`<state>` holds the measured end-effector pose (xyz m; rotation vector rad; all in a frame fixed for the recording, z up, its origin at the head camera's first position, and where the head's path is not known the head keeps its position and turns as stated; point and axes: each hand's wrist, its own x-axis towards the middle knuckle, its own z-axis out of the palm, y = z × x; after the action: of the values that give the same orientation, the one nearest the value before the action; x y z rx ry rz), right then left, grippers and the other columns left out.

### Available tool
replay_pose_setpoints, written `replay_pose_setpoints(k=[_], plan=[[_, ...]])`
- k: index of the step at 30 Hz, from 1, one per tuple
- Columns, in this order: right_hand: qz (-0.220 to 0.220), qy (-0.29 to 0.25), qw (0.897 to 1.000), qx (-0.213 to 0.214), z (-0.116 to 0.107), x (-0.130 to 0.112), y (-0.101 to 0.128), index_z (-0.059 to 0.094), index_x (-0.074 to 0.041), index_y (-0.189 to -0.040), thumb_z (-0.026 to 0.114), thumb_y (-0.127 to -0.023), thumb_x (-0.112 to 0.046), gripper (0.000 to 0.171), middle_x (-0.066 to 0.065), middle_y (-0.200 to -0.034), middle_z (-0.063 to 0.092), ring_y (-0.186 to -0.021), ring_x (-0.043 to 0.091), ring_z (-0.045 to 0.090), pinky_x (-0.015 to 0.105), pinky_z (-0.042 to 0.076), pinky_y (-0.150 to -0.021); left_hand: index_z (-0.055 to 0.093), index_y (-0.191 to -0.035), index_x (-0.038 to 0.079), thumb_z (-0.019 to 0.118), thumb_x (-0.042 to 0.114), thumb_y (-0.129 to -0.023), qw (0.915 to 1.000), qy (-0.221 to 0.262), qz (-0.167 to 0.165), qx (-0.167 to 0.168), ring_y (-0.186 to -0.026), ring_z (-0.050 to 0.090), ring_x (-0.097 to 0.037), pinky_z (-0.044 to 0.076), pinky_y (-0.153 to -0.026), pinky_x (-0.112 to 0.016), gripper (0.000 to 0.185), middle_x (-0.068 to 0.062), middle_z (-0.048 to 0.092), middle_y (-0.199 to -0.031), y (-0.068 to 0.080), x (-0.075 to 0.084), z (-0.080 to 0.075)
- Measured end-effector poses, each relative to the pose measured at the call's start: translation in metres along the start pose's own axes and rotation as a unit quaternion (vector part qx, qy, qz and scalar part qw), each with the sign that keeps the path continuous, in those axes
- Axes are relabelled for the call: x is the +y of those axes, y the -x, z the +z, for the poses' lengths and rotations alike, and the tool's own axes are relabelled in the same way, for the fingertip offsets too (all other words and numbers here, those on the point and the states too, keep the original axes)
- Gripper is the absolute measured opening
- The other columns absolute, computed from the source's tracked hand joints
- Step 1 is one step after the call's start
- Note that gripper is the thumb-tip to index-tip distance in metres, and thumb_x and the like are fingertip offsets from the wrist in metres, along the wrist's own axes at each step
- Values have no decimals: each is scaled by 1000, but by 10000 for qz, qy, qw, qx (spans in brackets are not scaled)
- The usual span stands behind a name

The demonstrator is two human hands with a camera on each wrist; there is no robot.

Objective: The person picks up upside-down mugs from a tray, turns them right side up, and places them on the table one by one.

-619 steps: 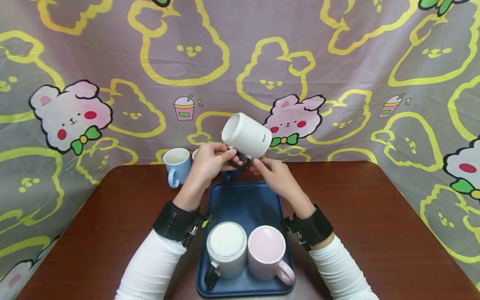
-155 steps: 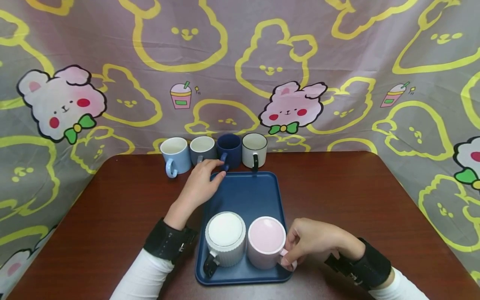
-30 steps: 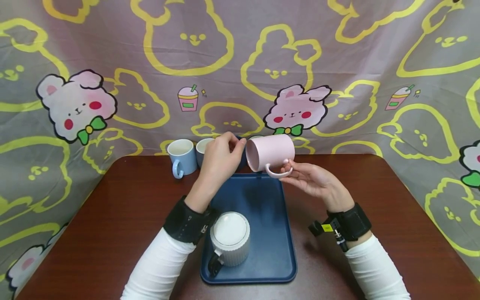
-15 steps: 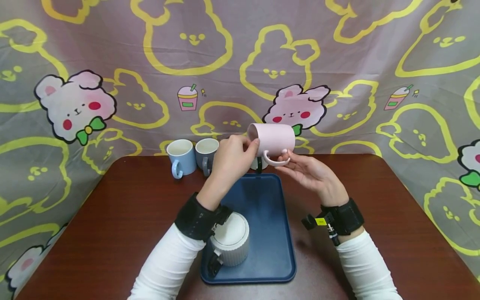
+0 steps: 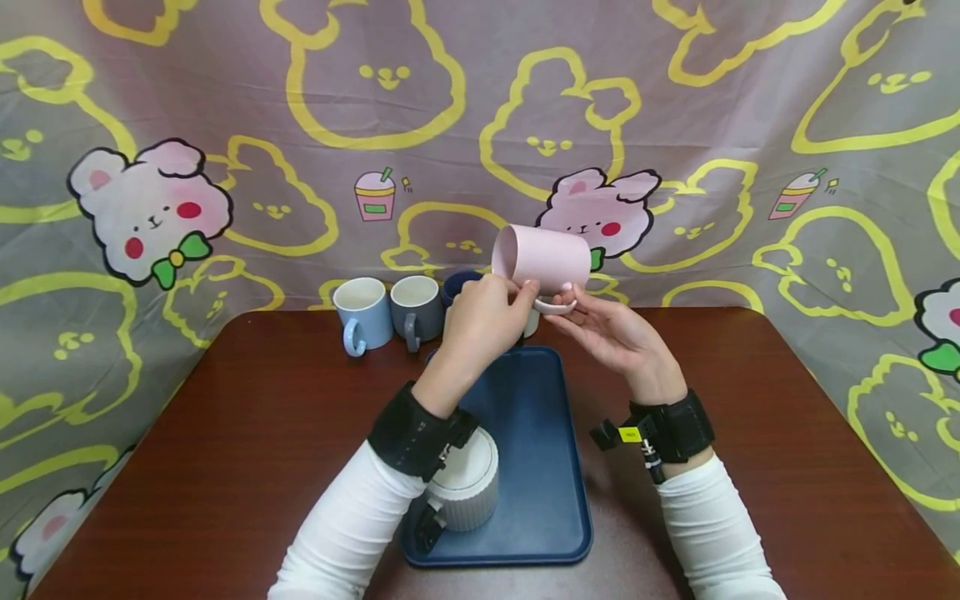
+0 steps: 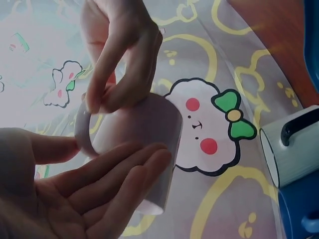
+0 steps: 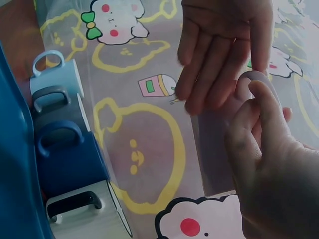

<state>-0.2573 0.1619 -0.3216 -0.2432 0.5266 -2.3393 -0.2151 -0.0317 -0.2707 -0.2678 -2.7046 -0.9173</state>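
Note:
A pink mug [image 5: 551,258] is held in the air above the tray's far end, lying sideways with its mouth to the left and its handle downward. My right hand [image 5: 618,337] pinches the handle between thumb and fingers. From the other side, my left hand [image 5: 483,321] holds the mug too: in the left wrist view its fingers [image 6: 114,169] lie along the mug's wall, while the thumb touches the handle. Fingers cover part of the mug in both wrist views. An upside-down ribbed white mug [image 5: 468,492] with a black handle stands on the blue tray [image 5: 540,500].
Along the table's back edge stand a light blue mug [image 5: 363,312], a grey mug [image 5: 417,312], a dark blue mug [image 7: 70,159] and a white mug [image 7: 84,214] with a black handle. Patterned cloth [image 5: 420,100] hangs behind the brown table [image 5: 720,400].
The pink mug has left the tray's near right and now rises higher over its far end. My left hand has moved right and taken hold of it beside my right.

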Motion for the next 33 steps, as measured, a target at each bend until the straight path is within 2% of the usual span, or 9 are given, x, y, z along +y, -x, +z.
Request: replay_pose_setpoints(k=[8, 13, 18, 20, 23, 27, 30, 31, 33], plan=[[-171, -7, 9992, -361, 2, 3, -4, 49, 3, -113, 36, -102, -11, 22, 14, -99, 54, -98, 21, 58, 39, 45, -99, 68, -67, 13, 49, 41, -97, 9990, 430, 72, 96, -49, 51, -18, 31, -41, -26, 45, -2, 49, -51, -6, 2, 2], [-265, 124, 9978, -599, 1, 5, -7, 51, 3, -111, 34, -102, -13, 25, 12, -99, 57, -100, 20, 58, 36, 45, -100, 70, -71, 11, 51, 40, -96, 9961, 856, -55, 201, -45, 51, -18, 32, -39, -25, 43, -2, 48, -49, -10, 4, 0], [-149, 477, 9967, -645, 0, 8, -8, 58, -2, -105, 35, -103, -19, 29, 7, -99, 61, -103, 18, 57, 30, 46, -98, 72, -79, 7, 51, 35, -97, 9862, 1640, -144, 150, -57, 60, -19, 40, -46, -24, 39, -7, 63, -63, -13, 1, 1], [-75, 673, 9960, -591, 0, 8, -8, 61, -5, -101, 36, -102, -22, 31, 6, -101, 62, -102, 18, 55, 27, 46, -95, 72, -84, 5, 50, 33, -98, 9788, 2033, -235, 78, -66, 65, -20, 46, -52, -24, 38, -9, 69, -74, -14, 0, 2], [-6, 952, 9941, -519, 0, 10, -9, 62, -9, -99, 35, -103, -26, 32, 3, -100, 62, -95, 16, 51, 24, 44, -83, 71, -89, 1, 50, 32, -98, 9614, 2718, -434, -49, -75, 68, -23, 53, -61, -25, 38, -12, 70, -83, -15, -1, 5], [22, 961, 9939, -548, -1, 12, -9, 60, -10, -101, 33, -103, -27, 32, 0, -95, 58, -81, 13, 45, 23, 36, -69, 70, -90, -2, 51, 29, -98, 9384, 3390, -644, -150, -77, 66, -24, 54, -65, -23, 37, -14, 67, -87, -15, -3, 7], [46, 874, 9945, -578, -1, 13, -10, 58, -11, -103, 33, -103, -27, 30, -1, -92, 57, -77, 12, 42, 23, 34, -65, 69, -93, -5, 51, 26, -98, 9239, 3739, -781, -201, -75, 63, -21, 52, -65, -22, 36, -10, 65, -86, -15, -2, 7], [52, 873, 9944, -589, 0, 13, -10, 58, -11, -105, 33, -103, -27, 30, -1, -92, 56, -77, 12, 42, 23, 33, -65, 69, -94, -6, 51, 25, -98, 9173, 3887, -830, -230, -74, 62, -18, 52, -65, -21, 35, -8, 65, -85, -16, -2, 6], [67, 829, 9945, -640, 0, 13, -11, 57, -11, -107, 32, -103, -28, 30, -2, -92, 57, -77, 11, 40, 23, 32, -64, 67, -96, -7, 51, 23, -99, 8965, 4313, -958, -337, -71, 61, -13, 51, -65, -21, 34, -5, 63, -81, -17, -1, 6]])
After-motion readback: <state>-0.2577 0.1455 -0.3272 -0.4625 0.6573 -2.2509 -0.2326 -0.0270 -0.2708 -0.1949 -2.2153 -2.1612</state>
